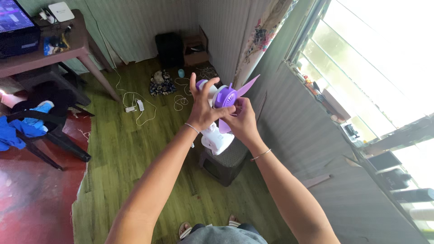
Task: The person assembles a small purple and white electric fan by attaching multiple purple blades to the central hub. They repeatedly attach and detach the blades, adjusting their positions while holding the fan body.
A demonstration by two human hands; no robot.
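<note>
A small white fan (216, 138) with purple blades (247, 86) stands on a dark stool (226, 163) in front of me. My left hand (202, 108) is wrapped around the fan's head from the left, fingers spread upward. My right hand (241, 118) pinches the purple hub (224, 96) at the centre of the blades. One blade points up to the right, another hangs down behind my right hand.
A brown table (68, 47) with a laptop stands at the far left, a black chair (49, 131) with blue cloth below it. White cables (140, 106) and small items lie on the green wood floor. A grey wall and window ledge run along the right.
</note>
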